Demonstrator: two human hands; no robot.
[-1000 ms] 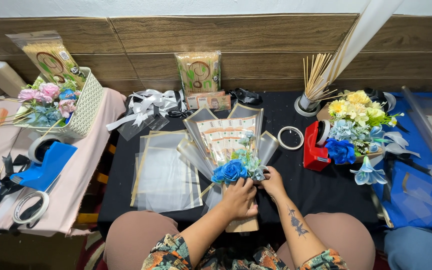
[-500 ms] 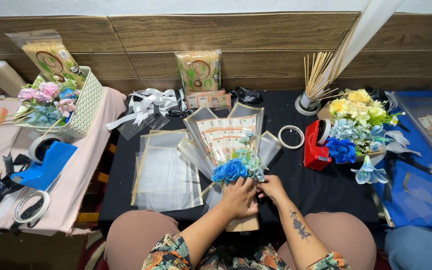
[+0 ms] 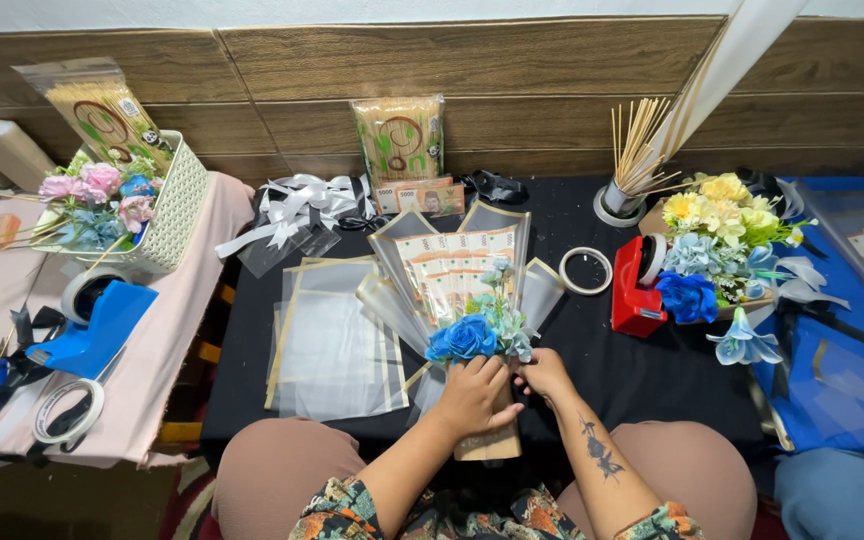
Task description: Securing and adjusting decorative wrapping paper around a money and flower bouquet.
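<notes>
Wrap sheets [image 3: 337, 335] lie spare at left on the black cloth [image 3: 592, 340]. Centre: banknote bouquet [image 3: 462, 290] fanned, blue rose [image 3: 465, 338] seated. Left hand [image 3: 474, 395] closed round its base; right hand [image 3: 544, 372] pinching beside. Ribbon bows [image 3: 297, 205] unused; tying looks left.

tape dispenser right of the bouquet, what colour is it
Red, seen in the head view: the tape dispenser stands on the black table cover, right of the bouquet.
</notes>
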